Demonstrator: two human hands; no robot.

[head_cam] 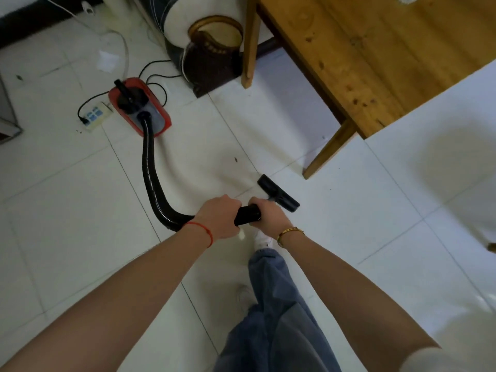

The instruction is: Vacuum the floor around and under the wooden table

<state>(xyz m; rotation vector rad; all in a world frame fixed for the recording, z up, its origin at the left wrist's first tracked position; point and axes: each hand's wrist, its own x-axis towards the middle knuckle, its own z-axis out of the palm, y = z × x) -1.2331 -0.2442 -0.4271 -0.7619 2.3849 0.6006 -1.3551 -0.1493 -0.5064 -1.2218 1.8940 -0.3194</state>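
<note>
A red canister vacuum (139,106) stands on the white tiled floor (80,210) at the upper left. Its black ribbed hose (150,167) curves down to a black handle (248,214). My left hand (218,217) grips the handle at the hose end, and my right hand (268,214) grips it just in front. Beyond my right hand, the black floor nozzle (277,193) rests on the tiles a little short of the near leg (330,150) of the wooden table (375,55). The wand between handle and nozzle is mostly hidden.
A power strip (94,115) with black cables lies left of the vacuum. A dark brown basket (212,52) and a pale rolled bundle (174,22) stand by the table's far leg (251,41). Small dark debris (235,159) dots the tiles. My legs and shoes (264,238) are below.
</note>
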